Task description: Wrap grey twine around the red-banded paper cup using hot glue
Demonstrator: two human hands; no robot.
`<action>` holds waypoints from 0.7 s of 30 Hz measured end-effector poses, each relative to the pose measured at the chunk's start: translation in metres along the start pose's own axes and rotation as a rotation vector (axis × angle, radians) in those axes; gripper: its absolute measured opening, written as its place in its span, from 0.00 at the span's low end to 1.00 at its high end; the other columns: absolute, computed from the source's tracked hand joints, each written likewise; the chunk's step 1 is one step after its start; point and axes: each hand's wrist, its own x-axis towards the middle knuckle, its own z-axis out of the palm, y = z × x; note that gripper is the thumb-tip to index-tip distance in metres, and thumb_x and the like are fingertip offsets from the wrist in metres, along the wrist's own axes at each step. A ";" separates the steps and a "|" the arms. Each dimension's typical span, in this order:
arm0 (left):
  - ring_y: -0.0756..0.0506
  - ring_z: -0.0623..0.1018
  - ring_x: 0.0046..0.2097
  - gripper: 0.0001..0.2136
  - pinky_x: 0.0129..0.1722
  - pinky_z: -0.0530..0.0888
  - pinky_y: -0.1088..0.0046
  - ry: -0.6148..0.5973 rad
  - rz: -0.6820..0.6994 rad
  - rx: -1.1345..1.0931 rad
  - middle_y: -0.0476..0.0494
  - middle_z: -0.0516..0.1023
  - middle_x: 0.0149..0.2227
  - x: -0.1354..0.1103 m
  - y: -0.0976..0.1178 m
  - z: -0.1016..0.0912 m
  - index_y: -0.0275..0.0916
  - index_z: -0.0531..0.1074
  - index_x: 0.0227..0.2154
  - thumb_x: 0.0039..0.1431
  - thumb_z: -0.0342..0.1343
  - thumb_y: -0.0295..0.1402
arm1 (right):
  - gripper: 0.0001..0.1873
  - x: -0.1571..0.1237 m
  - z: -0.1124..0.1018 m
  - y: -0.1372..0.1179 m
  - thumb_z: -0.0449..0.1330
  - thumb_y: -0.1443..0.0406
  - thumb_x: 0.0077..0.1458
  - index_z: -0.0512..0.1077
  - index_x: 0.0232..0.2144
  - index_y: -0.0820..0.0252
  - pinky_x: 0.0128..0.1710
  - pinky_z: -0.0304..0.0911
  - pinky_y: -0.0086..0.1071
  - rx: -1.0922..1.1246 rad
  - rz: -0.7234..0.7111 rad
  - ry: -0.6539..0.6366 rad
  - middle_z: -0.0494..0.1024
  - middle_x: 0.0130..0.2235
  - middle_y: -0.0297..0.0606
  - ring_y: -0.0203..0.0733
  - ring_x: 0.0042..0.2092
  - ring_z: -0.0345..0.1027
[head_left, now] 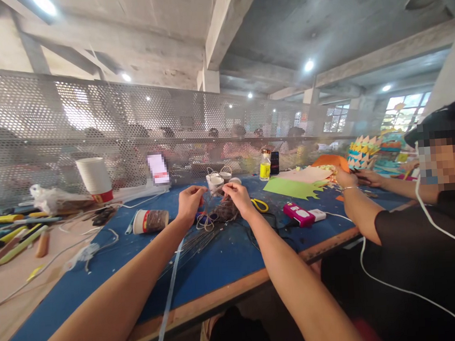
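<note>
Both my arms reach out over a blue table (214,265). My left hand (190,202) is closed in a pinch on thin wire or string above a tangled brown bundle (224,211). My right hand (237,196) is also closed, pinching the same strands just right of the left hand. White string loops (205,222) hang below my left hand. Thin metal rods (194,245) lie on the table under my wrists.
A tipped paper cup (149,220), a stack of white cups (94,178), yellow scissors (259,205), a pink box (299,215), a yellow bottle (265,165) and green paper (291,188) lie around. A person (418,230) at right handles coloured paper. A perforated metal screen (131,130) backs the table.
</note>
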 end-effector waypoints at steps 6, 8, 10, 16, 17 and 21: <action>0.52 0.63 0.17 0.10 0.18 0.59 0.77 0.037 0.004 -0.023 0.55 0.65 0.12 0.000 0.002 0.001 0.35 0.75 0.25 0.47 0.59 0.38 | 0.12 0.008 -0.008 0.008 0.55 0.56 0.53 0.69 0.32 0.58 0.26 0.63 0.30 -0.092 -0.001 0.194 0.71 0.23 0.29 0.36 0.21 0.66; 0.53 0.62 0.17 0.10 0.18 0.59 0.77 0.050 0.009 -0.040 0.55 0.65 0.12 0.000 0.001 0.002 0.34 0.75 0.25 0.46 0.59 0.38 | 0.12 0.010 -0.011 0.011 0.53 0.56 0.55 0.68 0.34 0.58 0.29 0.64 0.30 -0.159 -0.011 0.281 0.72 0.25 0.30 0.37 0.24 0.67; 0.53 0.62 0.16 0.10 0.17 0.59 0.78 0.071 0.013 -0.059 0.55 0.65 0.12 0.001 0.001 0.003 0.35 0.75 0.25 0.46 0.59 0.38 | 0.10 0.011 -0.015 0.013 0.53 0.58 0.56 0.67 0.35 0.58 0.34 0.64 0.31 -0.240 -0.021 0.374 0.74 0.27 0.33 0.39 0.29 0.69; 0.53 0.62 0.16 0.10 0.16 0.60 0.78 0.171 0.018 -0.112 0.55 0.65 0.13 0.006 0.001 0.000 0.35 0.74 0.26 0.46 0.59 0.38 | 0.13 0.008 -0.029 0.005 0.50 0.60 0.60 0.68 0.41 0.61 0.43 0.61 0.35 -0.445 -0.001 0.616 0.76 0.36 0.42 0.44 0.38 0.70; 0.53 0.62 0.16 0.10 0.16 0.60 0.79 0.186 0.016 -0.120 0.55 0.65 0.13 0.007 0.002 -0.001 0.35 0.74 0.26 0.46 0.59 0.38 | 0.14 0.008 -0.031 0.003 0.49 0.60 0.61 0.68 0.43 0.61 0.44 0.61 0.35 -0.466 0.004 0.644 0.76 0.39 0.44 0.44 0.40 0.70; 0.54 0.62 0.16 0.10 0.16 0.60 0.79 0.201 0.001 -0.148 0.55 0.65 0.13 0.007 0.003 -0.002 0.34 0.74 0.27 0.46 0.59 0.38 | 0.18 0.004 -0.034 -0.001 0.51 0.65 0.58 0.66 0.51 0.61 0.49 0.59 0.37 -0.573 -0.049 0.700 0.71 0.50 0.49 0.45 0.47 0.68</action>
